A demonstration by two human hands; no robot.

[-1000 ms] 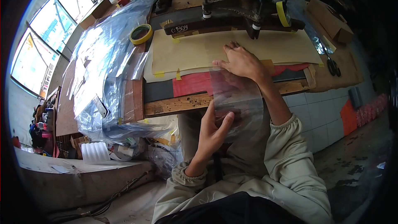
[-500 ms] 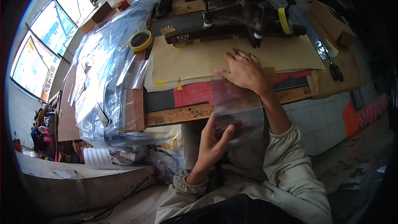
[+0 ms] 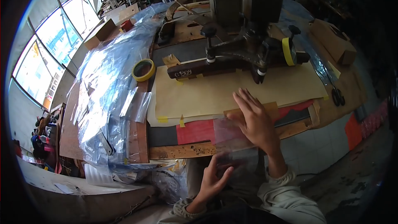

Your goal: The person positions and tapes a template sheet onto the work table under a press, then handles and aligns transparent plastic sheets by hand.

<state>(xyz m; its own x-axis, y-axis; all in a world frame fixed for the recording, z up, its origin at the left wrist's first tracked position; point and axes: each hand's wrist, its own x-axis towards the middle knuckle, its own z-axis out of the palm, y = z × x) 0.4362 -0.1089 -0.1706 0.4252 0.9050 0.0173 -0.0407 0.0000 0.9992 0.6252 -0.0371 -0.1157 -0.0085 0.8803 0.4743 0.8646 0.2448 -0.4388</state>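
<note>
My right hand (image 3: 256,122) is open, its fingers stretched out over the front part of a beige paper sheet (image 3: 195,97). Under its palm lie a brownish strip (image 3: 271,112) and a piece of clear plastic film (image 3: 230,135). The film covers part of a red sheet (image 3: 195,131) and hangs over the wooden front edge (image 3: 178,152) of the table. Below that edge, my left hand (image 3: 211,182) has thumb and forefinger apart, close to the film's blurred lower end. Its other fingers are partly hidden.
A dark metal press arm with a bar (image 3: 195,69) crosses the sheet's back edge. One yellow tape roll (image 3: 143,70) lies left; another (image 3: 287,52) hangs on the bar. Scissors (image 3: 338,96) and a cardboard box (image 3: 331,41) are right, crumpled clear plastic (image 3: 103,99) left.
My right hand has lifted its fingers from the beige sheet and turned more upright. The view has tilted up, and the film lies lower between the hands.
</note>
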